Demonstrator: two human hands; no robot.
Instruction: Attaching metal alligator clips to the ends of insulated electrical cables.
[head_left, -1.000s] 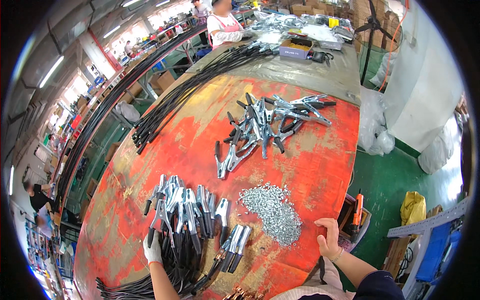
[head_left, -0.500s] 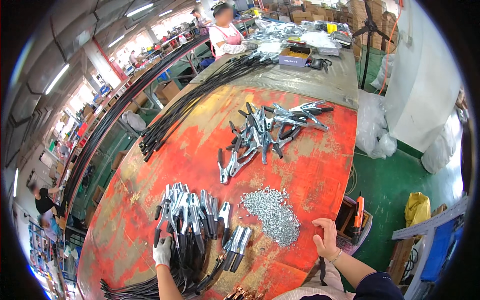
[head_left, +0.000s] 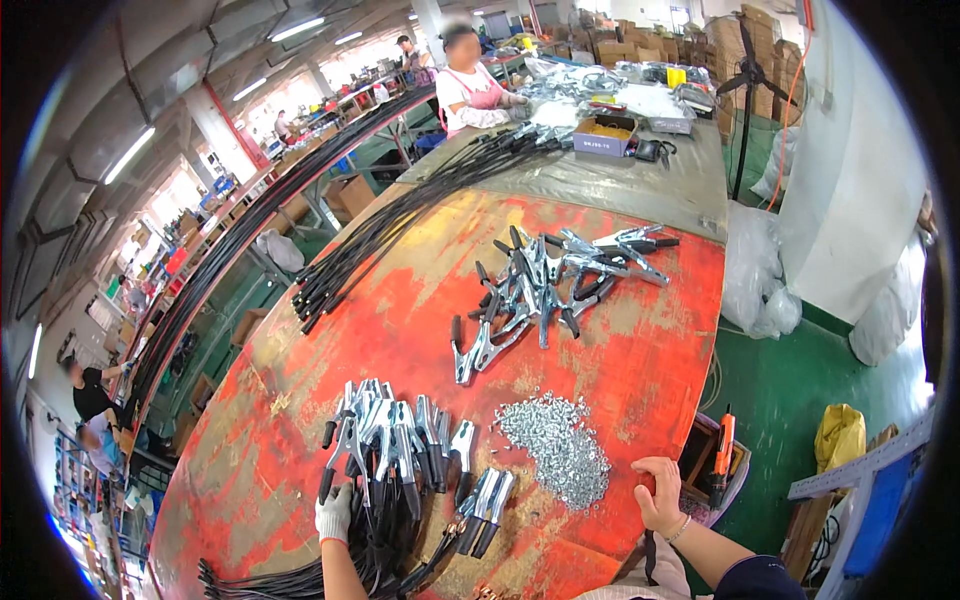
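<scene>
At the table's near left, my left hand (head_left: 333,514), in a white glove, is closed against the black handles and cables below a bunch of metal spring clamps (head_left: 380,425). Its fingertips are partly hidden, so what it grips is unclear. Black cables (head_left: 270,578) run from these clamps toward the near edge. Beside the bunch lie a few more clamps (head_left: 487,510) with copper cable ends. My bare right hand (head_left: 660,497) rests at the table's right edge, fingers apart and slightly bent, holding nothing. Left of it spreads a heap of small shiny metal nuts (head_left: 560,450).
Farther back on the red worn tabletop (head_left: 420,320) lies a loose pile of clamps (head_left: 545,285). Black cables (head_left: 400,220) stretch toward a co-worker (head_left: 475,90) at the far end. An orange power screwdriver (head_left: 722,455) stands in a bin right of the table.
The view has tilted, so the table and its contents sit slightly lower and farther right. Both hands keep nearly the same places beside the clamps and the table edge.
</scene>
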